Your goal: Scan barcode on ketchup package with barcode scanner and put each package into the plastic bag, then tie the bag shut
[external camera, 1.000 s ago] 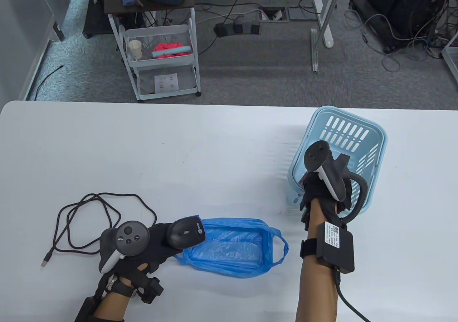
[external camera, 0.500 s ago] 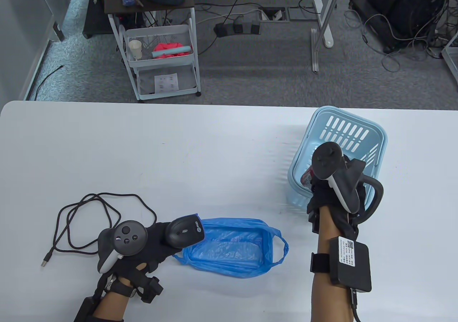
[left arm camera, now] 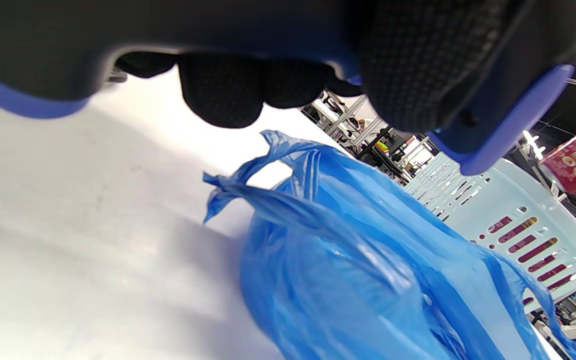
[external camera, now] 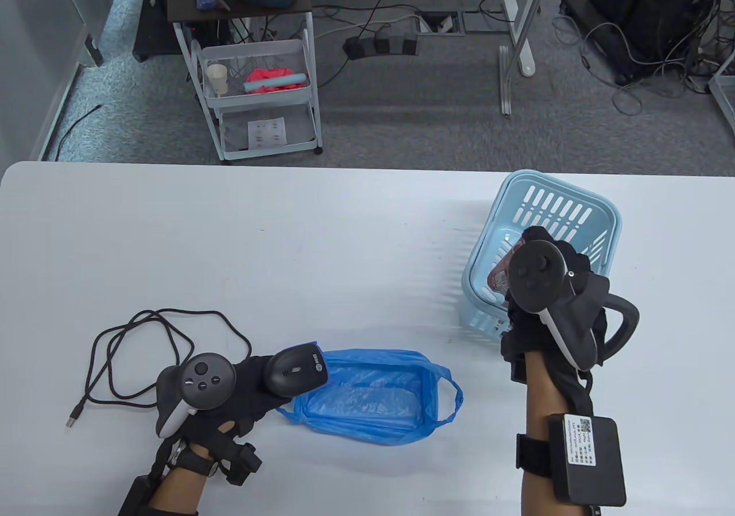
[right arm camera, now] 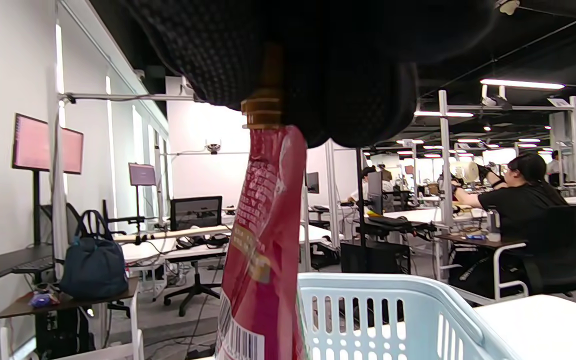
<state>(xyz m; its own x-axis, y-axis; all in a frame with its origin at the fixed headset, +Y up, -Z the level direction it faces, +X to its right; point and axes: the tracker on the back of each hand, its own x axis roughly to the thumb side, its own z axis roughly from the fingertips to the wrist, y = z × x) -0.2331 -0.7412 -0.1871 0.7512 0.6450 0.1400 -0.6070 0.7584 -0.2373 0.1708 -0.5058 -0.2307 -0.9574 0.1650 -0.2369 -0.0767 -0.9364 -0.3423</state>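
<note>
My left hand [external camera: 252,387] grips the black barcode scanner [external camera: 297,371] at the table's front left, its head beside the open blue plastic bag [external camera: 373,398]. The bag [left arm camera: 348,260] fills the left wrist view, under the scanner's blue-edged body [left arm camera: 488,135]. My right hand [external camera: 551,298] holds a red ketchup package [external camera: 501,272] by its top, lifted above the light blue basket [external camera: 603,217]. In the right wrist view the package [right arm camera: 263,240] hangs from my fingers [right arm camera: 358,100] by its neck, with a barcode near its lower end, above the basket rim [right arm camera: 393,287].
The scanner's black cable [external camera: 143,338] loops on the table left of my left hand. Red packages show through the basket's slots [left arm camera: 518,230]. A white trolley [external camera: 258,97] stands on the floor beyond the table's far edge. A person [right arm camera: 518,195] sits at a far desk.
My right hand has drawn back toward me and to the right, lifting the ketchup package up out of the basket. The left hand with the scanner has stayed put.
</note>
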